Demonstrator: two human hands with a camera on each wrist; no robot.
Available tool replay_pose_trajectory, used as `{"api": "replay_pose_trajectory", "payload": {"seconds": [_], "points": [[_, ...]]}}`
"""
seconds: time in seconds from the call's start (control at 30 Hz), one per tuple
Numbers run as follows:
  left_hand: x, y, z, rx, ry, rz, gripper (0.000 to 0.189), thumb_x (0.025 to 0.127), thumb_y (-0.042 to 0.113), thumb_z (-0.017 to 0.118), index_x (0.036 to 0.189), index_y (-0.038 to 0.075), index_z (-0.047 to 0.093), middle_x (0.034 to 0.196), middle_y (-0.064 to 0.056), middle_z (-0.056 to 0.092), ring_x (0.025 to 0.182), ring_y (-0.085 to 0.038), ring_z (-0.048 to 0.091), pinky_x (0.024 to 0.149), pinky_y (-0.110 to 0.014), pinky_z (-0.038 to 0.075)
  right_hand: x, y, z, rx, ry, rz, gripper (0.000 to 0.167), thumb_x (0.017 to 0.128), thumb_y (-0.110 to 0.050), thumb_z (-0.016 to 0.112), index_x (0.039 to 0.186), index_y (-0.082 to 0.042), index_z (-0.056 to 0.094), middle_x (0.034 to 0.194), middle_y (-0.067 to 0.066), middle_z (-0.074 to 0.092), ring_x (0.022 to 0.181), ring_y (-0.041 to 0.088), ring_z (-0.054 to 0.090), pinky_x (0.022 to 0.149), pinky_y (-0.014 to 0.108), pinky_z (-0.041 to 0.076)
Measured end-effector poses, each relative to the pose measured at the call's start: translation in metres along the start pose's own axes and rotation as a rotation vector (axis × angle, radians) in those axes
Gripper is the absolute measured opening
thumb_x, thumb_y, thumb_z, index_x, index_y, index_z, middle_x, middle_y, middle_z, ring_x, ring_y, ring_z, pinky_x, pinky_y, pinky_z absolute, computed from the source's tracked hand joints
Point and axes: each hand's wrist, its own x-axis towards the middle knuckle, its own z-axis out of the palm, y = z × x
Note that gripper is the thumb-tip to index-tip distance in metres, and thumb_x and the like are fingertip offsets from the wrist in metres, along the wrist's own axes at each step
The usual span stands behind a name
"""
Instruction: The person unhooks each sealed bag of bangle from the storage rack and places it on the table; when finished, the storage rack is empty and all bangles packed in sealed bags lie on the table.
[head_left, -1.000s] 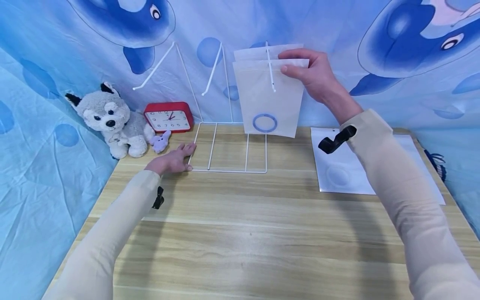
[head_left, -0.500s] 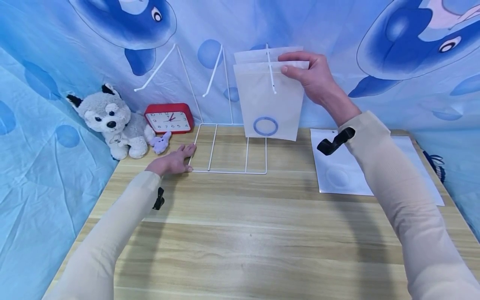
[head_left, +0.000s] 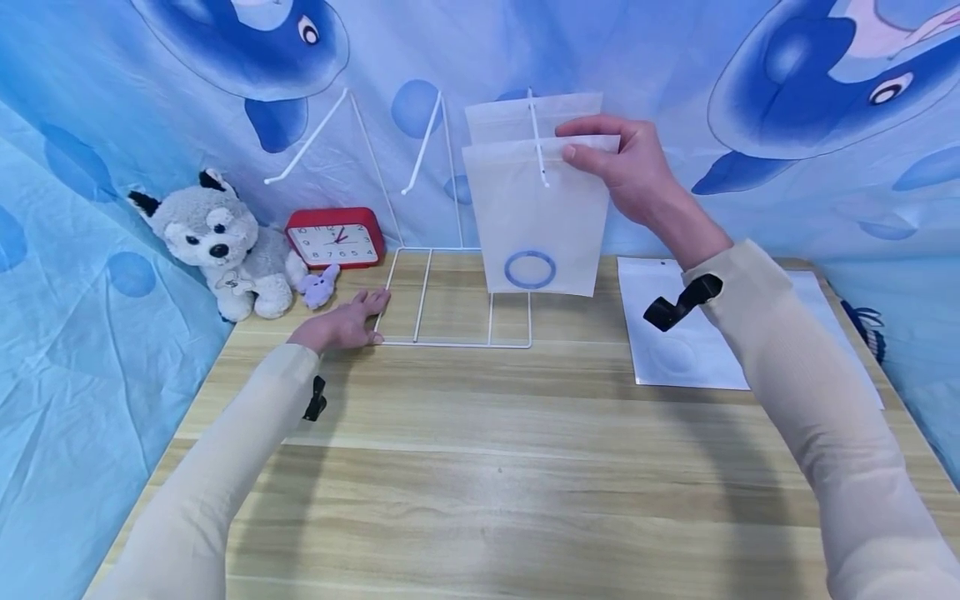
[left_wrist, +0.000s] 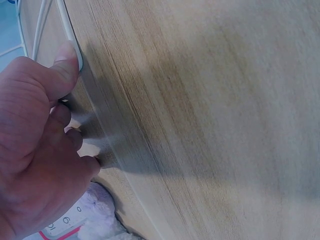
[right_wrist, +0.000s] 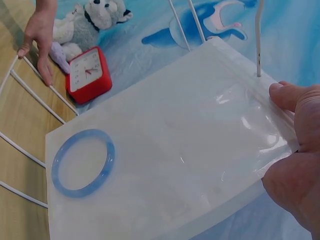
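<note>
My right hand pinches the top right edge of a translucent white pouch, thumb in front, other fingers behind. A blue bangle-like ring shows near its bottom. The pouch hangs on the right prong of a white wire display rack, which passes through its top. A second white pouch hangs behind it, mostly covered. My left hand rests on the left end of the rack's wire base, thumb at the front corner, fingers spread along the side wire.
Two more bare prongs jut out to the left. A red clock, a small purple plush and a husky plush stand at the back left. A white sheet-like pouch lies on the right of the wooden table.
My right hand has drawn the front pouch slightly forward and down along the prong, widening its gap from the rear pouch. My left hand stays on the base.
</note>
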Motion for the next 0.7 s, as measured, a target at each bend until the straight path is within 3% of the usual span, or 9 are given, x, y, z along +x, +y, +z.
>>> {"api": "replay_pose_trajectory", "payload": {"seconds": [0.7], "points": [[-0.003,0.003,0.0,-0.001,0.0,-0.001,0.084,0.1,0.017,0.061,0.16,0.006,0.004,0.165,-0.02,0.0,0.148,-0.046,-0.006,0.115,-0.064,0.01,-0.036,-0.006,0.004,0.036,0.001,-0.032,0.023,0.09,-0.009,0.075,0.112,-0.008,0.077,0.13,0.013,0.057,0.089,0.027,0.07,0.077,0.029,0.058]]}}
